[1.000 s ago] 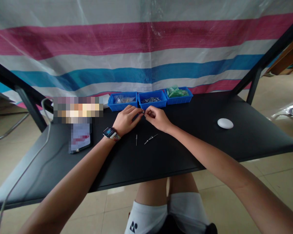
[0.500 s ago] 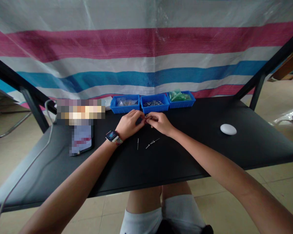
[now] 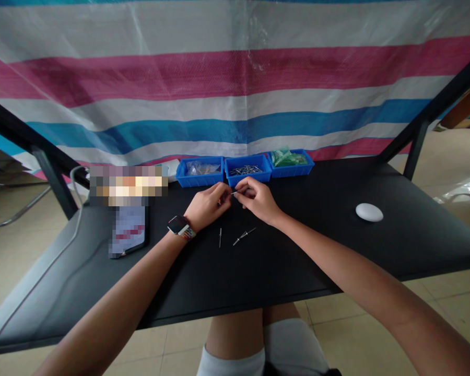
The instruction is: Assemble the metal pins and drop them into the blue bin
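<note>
Metal pin (image 3: 234,193) sits between left hand (image 3: 208,206) and right hand (image 3: 260,199).

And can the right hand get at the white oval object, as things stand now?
Probably yes: nothing visible stands between the right hand and the white oval object, though that hand seems to hold a thin metal piece.

Looks like makeshift workshop: black table (image 3: 297,271), blue parts bins (image 3: 248,178), metal pins (image 3: 220,238), striped plastic sheet (image 3: 243,73), tiled floor (image 3: 344,321).
</note>
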`<state>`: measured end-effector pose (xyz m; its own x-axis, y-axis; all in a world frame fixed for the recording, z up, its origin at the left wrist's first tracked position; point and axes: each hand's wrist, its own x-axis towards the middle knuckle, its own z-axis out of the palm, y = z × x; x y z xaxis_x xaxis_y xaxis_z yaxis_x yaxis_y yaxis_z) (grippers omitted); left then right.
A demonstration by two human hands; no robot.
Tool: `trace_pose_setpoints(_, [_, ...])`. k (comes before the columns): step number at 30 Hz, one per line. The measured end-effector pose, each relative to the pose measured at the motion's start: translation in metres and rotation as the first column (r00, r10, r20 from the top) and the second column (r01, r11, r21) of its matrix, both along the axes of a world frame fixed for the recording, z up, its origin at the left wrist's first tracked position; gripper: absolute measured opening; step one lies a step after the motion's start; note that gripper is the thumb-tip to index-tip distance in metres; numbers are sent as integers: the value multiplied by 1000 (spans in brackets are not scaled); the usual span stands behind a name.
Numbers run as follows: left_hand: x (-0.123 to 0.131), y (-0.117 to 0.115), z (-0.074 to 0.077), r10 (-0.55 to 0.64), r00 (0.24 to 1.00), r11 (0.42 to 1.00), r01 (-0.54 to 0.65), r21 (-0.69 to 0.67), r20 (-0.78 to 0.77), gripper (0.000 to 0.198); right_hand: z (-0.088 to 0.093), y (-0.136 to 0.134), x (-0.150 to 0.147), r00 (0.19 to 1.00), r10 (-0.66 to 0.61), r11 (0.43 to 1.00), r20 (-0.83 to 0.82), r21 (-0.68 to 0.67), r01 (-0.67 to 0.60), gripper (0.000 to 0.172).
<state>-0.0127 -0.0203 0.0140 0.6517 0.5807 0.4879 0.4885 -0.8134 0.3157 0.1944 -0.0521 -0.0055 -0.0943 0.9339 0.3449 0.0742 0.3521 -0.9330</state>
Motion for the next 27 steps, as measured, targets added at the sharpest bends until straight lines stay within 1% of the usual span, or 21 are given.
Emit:
trace_pose_setpoints(3, [0,-1,2,-19,1000,1000,19,24,19,9,0,0,1,1000,10,1000,-26,6,-10,26])
trace_pose_setpoints(6, [-1,-1,3,0,999,1000,-1,31,37,11,1,2,2,998,15,1000,-67,-18,-17,24])
trace_pose_setpoints(9, [-1,-2,4,31,997,998,-34,46,69,12,2,6,4,994,2,999,-111,-46,-7,27])
trace_pose_setpoints(11, [-1,-2,5,32,995,998,-36,49,91,13,2,8,6,991,-9,998,-131,-56,2,31])
trace_pose_setpoints(15, [-2,-1,4,37,990,998,-43,40,136,16,4,8,6,992,-8,997,-130,-83,-3,35])
trace_pose_setpoints(19, [-4,2,2,35,988,997,-45,61,149,17,5,7,5,982,5,993,-191,-113,-27,25])
trace_pose_setpoints(22, [-4,3,1,16,991,997,-26,75,133,19,3,8,4,972,-13,993,-235,-117,-15,20])
trace_pose_setpoints(27, [-4,3,1,17,993,997,-26,73,114,22,0,12,5,970,-4,994,-241,-105,-23,20])
